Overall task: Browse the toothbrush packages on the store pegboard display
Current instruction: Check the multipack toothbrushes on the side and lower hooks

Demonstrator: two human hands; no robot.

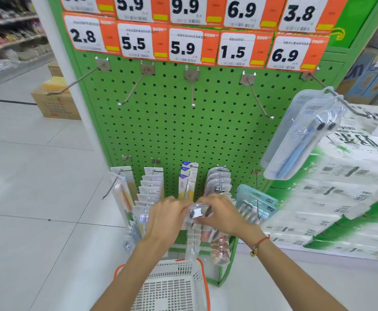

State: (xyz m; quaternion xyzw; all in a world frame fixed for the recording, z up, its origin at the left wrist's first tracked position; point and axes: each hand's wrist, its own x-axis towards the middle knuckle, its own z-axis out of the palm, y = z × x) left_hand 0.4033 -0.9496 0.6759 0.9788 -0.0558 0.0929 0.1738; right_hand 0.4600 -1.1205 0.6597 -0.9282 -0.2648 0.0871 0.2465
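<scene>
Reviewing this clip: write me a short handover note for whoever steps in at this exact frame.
Left hand and right hand both pinch one clear toothbrush package at the lower row of the green pegboard.
Lower hooks hold rows of toothbrush packages; the upper row has four bare hooks and blue toothbrush packs on the far-right hook.
A white shopping basket sits below the hands; I see nothing in it.
Done: one package taken in hand, whether off its hook is unclear.
Left: look over the other packages.

Both hands' fingers (179, 204) hide the clear package's (196, 213) top edge.
</scene>
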